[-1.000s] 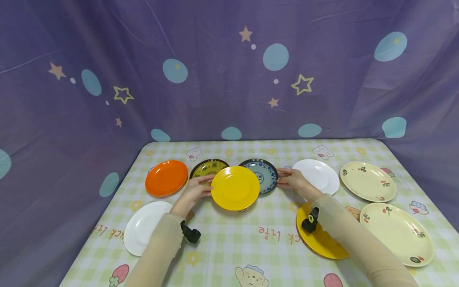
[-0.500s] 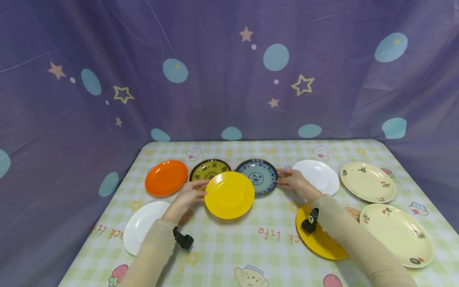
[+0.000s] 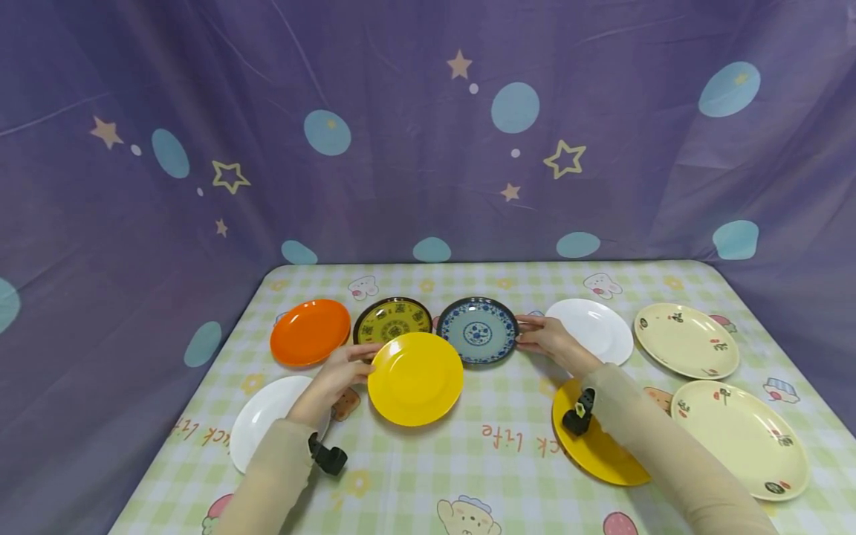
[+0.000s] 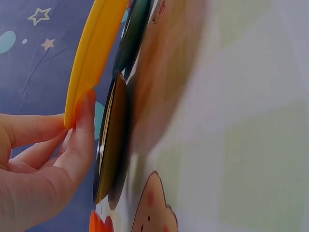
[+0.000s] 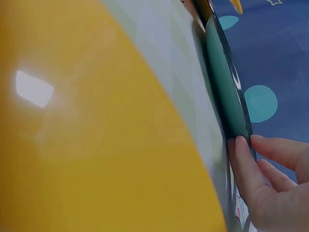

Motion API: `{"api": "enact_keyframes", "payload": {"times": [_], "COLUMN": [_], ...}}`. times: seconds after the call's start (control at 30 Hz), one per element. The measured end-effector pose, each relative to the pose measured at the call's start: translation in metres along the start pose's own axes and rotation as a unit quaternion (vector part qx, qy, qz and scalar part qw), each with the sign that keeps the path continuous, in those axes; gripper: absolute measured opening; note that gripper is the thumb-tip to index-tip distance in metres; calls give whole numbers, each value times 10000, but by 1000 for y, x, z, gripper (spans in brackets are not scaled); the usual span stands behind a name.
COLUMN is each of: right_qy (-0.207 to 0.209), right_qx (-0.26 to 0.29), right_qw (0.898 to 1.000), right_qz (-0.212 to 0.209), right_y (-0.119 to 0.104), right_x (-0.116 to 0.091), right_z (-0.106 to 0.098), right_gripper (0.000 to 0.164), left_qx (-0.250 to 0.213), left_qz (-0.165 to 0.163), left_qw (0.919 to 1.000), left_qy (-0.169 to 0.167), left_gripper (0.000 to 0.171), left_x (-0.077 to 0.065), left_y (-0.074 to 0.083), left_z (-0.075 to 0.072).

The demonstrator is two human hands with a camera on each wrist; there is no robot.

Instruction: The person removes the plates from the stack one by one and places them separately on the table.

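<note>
My left hand (image 3: 336, 379) pinches the left rim of a plain yellow plate (image 3: 415, 379). In the left wrist view that yellow plate (image 4: 94, 53) is off the cloth, its shadow on the cloth beside it. Behind it, a dark-rimmed olive plate (image 3: 389, 318) with black motifs is partly covered in the head view. My right hand (image 3: 551, 342) pinches the right rim of a pale blue plate (image 3: 478, 333) with a blue floral pattern and dark edge. In the right wrist view the blue plate's green underside (image 5: 222, 82) shows, close to the cloth.
An orange plate (image 3: 310, 332) and a white plate (image 3: 257, 420) lie at left. Another white plate (image 3: 595, 327) sits behind the right hand. A second yellow plate (image 3: 602, 453) is partly under the right forearm. Two cream plates, one far (image 3: 686, 338) and one near (image 3: 738, 438), lie at right.
My left hand has drawn the yellow plate left and toward the front, uncovering the blue plate and more of the olive one. The right hand has stayed at the blue plate's rim.
</note>
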State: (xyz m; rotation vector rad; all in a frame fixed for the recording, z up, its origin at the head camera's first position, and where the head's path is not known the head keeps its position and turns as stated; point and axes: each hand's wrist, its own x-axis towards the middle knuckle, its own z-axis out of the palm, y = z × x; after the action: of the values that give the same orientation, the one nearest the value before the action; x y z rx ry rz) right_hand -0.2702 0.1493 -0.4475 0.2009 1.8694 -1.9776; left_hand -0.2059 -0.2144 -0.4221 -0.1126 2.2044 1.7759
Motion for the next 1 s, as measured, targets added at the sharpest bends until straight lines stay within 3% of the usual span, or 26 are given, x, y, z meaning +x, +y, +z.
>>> {"api": "enact_keyframes", "payload": {"times": [0.27,0.77,1.0], "right_qy": [37,20,41], "right_qx": [-83,77,139], "right_qw": [10000,10000,9999], "right_qz": [13,-19,18], "right_y": [0,-1,-1], "right_x": [-1,-1,-1], "right_z": [1,2,2], "right_gripper": [55,56,56], "left_qx": [82,423,594], "left_qz": [117,-96,-246], "left_qw": [9999,9990,9979], "left_qy": [-98,60,-33], "left_gripper": [43,39,37], "left_x": [-8,-14,-17], "left_y": [-2,-9,-9], "left_z": [-7,-14,-18]}}
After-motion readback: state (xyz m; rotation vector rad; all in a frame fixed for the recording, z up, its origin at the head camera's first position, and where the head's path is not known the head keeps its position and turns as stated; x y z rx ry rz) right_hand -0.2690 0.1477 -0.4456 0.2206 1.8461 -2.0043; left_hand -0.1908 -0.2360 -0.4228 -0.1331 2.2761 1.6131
